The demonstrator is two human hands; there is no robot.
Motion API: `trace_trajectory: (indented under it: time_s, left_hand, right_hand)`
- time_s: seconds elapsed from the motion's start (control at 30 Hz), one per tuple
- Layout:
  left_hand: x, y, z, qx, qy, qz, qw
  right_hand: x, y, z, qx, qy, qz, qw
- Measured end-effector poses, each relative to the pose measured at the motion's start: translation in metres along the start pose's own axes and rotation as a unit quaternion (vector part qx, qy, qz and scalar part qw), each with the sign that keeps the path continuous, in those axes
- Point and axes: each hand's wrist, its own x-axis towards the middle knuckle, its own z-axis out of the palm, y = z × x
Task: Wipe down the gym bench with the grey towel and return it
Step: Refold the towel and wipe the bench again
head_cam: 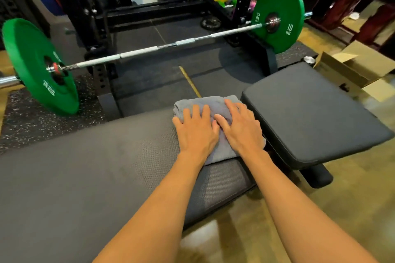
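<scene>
1. Left hand (196, 132) lies palm down on the grey towel (215, 105), fingers spread and flat, not clamped on anything.
2. Right hand (241, 128) also lies palm down on the towel, fingers spread, pressing flat with no grasp.
3. The two hands sit side by side, the left thumb touching the right index finger area.
4. Towel is folded and lies on the right end of the long bench pad (85, 168), just beside the gap to the seat pad (310, 113).
5. The towel's far edge reaches the pad's far edge; its near corner shows between the two wrists.
6. Long pad is dark grey with a fine mesh texture and runs left out of view.
7. Seat pad is smoother and black, tilted a little, to the right of the towel and not touching it as far as can be seen.
8. Barbell (149, 50) lies on the black rubber floor mat (149, 79) beyond the bench, with a green plate (36, 66) at left and another green plate (277, 19) at right, marked 10 KG.
9. Black rack frame (149, 13) stands behind the barbell.
10. Open cardboard box (352, 66) sits on the yellowish floor at right, past the seat pad.
11. Both forearms are bare and reach in from the bottom edge.
</scene>
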Motion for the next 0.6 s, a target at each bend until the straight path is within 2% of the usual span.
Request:
trace_trajectory:
  time_s: [0.07,0.13,0.2,0.37,0.47,0.6]
  left_hand:
    - [0.000,-0.012,0.000,-0.025,0.011,-0.001,1.000]
    - [-0.006,-0.011,0.001,-0.063,0.016,-0.050,0.997]
    - [-0.009,-0.008,0.001,-0.100,0.025,-0.074,0.992]
    - [0.000,-0.004,0.005,-0.134,0.066,-0.038,0.988]
    - [0.001,0.003,0.006,-0.177,0.063,-0.032,0.982]
    - [0.007,0.022,-0.001,-0.270,0.097,-0.083,0.954]
  right_hand:
    - [-0.004,-0.003,0.002,-0.006,0.018,0.048,0.999]
    - [-0.006,-0.007,0.004,-0.041,0.042,0.067,0.996]
    - [-0.007,-0.011,0.007,-0.078,0.064,0.061,0.993]
    - [-0.002,-0.006,0.010,-0.058,0.105,0.023,0.992]
    - [-0.001,-0.003,0.009,-0.013,0.084,0.000,0.996]
    - [0.017,0.010,-0.020,0.078,0.000,-0.035,0.996]
